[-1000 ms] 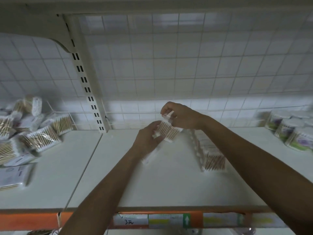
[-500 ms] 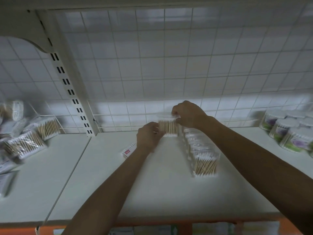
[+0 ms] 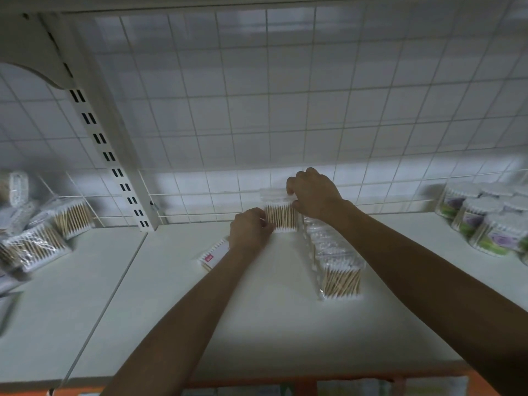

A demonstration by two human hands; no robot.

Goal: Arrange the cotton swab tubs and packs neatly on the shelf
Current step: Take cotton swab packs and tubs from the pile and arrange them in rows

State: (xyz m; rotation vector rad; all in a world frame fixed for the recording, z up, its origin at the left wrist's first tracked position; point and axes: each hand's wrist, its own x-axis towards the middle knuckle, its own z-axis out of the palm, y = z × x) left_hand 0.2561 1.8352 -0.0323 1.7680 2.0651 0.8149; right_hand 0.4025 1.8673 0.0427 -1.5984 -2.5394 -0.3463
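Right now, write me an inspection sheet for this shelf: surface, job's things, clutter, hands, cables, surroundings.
Surface: white shelf, two boards meeting at a seam.
Job's things: upright swab pack at the back, gripped by both hands; row of packs running front to back on its right; tubs grouped far right.
Clutter: heap of loose packs far left; red-labelled pack lying flat beside the left wrist.
Hands: left hand holds the pack's left edge; right hand pinches its top right corner.
Cables: nothing seen.
Surroundings: wire grid back; slotted upright; orange shelf edge.
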